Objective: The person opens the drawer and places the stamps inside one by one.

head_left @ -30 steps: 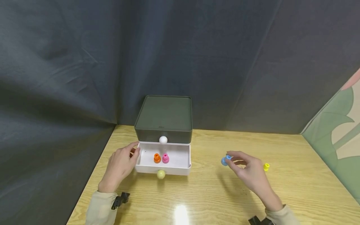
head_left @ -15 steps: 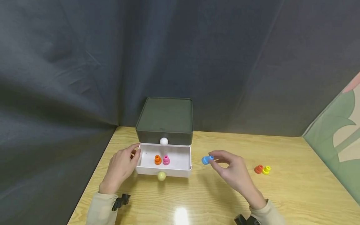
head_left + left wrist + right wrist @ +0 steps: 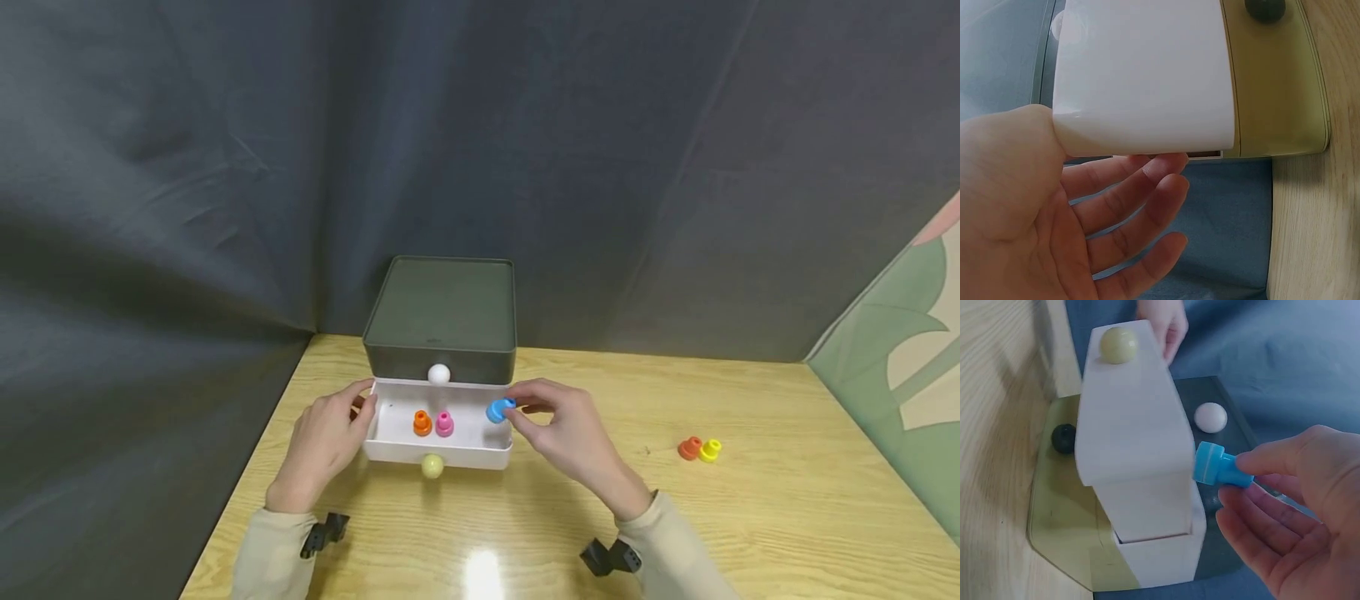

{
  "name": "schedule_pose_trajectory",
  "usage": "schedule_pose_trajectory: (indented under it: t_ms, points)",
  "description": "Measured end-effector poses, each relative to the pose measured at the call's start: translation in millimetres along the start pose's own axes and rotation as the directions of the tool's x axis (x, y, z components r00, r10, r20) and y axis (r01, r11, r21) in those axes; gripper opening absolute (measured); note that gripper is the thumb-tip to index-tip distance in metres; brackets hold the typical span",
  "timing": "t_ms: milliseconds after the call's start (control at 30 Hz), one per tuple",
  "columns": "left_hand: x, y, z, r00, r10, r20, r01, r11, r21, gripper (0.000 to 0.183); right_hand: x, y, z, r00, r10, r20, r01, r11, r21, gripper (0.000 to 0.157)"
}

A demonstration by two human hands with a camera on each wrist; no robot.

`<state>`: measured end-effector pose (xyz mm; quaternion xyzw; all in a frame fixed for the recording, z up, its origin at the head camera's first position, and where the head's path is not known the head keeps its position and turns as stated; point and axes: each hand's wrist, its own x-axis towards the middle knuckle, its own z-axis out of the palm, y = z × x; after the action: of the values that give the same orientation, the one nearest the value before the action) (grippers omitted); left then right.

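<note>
My right hand (image 3: 567, 427) pinches a small blue plastic peg (image 3: 1215, 465) between thumb and fingers. In the head view the peg overlaps the right end of a pulled-out white drawer (image 3: 480, 457). At the drawer's left wall, my left hand (image 3: 322, 437) grips the edge, thumb at the rim and the other fingers (image 3: 1166, 194) along the outer side; the thumb is hidden in the left wrist view. Inside the drawer stand an orange peg (image 3: 422, 424) and a pink peg (image 3: 445, 424), side by side near the middle.
Above the drawer sits the dark green box top (image 3: 450, 300) with a white knob (image 3: 438, 374). A pale yellow knob (image 3: 432, 466) is on the drawer front. To the right, a red peg (image 3: 690, 448) and a yellow peg (image 3: 710, 451) stand on the wooden table (image 3: 795, 500).
My right hand has carried the blue peg left to the drawer's right end. The red peg, earlier hidden behind that hand, is visible. My left hand has stayed at the drawer.
</note>
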<state>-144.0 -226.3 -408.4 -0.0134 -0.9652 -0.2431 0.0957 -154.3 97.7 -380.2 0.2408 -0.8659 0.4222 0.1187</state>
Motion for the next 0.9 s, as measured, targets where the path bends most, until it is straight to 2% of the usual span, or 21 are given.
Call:
schedule_pose_trajectory:
  t_ms: [167, 400, 533, 600, 767, 900]
  points:
    - [1.4, 1.0, 0.7, 1.000, -0.001, 0.002, 0.001, 1.000, 0.005, 0.041, 9.7, 1.6, 13.2, 0.999, -0.025, 0.044, 0.028, 0.996, -0.090, 0.017]
    - [2.3, 2.0, 1.6, 1.000, -0.004, -0.001, 0.004, 1.000, 0.007, 0.042, 19.4, 5.1, 27.0, 0.989, -0.027, 0.142, 0.041, 0.995, -0.096, 0.013]
    - [1.5, 1.9, 0.7, 1.000, -0.008, -0.002, 0.008, 1.000, 0.003, 0.042, 24.1, 1.8, 33.2, 0.980, 0.016, 0.199, 0.003, 0.995, -0.097, 0.014]
    - [0.8, 1.2, 0.2, 1.000, -0.011, -0.005, 0.011, 1.000, 0.003, 0.042, 26.5, -0.3, 36.8, 0.974, 0.043, 0.223, -0.013, 0.991, -0.133, 0.014]
    - [0.9, 1.4, 0.2, 1.000, -0.009, -0.005, 0.009, 1.000, -0.001, 0.042, 30.3, -3.4, 42.7, 0.967, 0.075, 0.244, -0.006, 0.962, -0.272, 0.014]
    - [-0.1, 1.1, -0.7, 1.000, -0.016, 0.007, 0.016, 1.000, 0.001, 0.042, 30.5, -4.1, 45.3, 0.968, 0.075, 0.240, -0.003, 0.958, -0.287, 0.012]
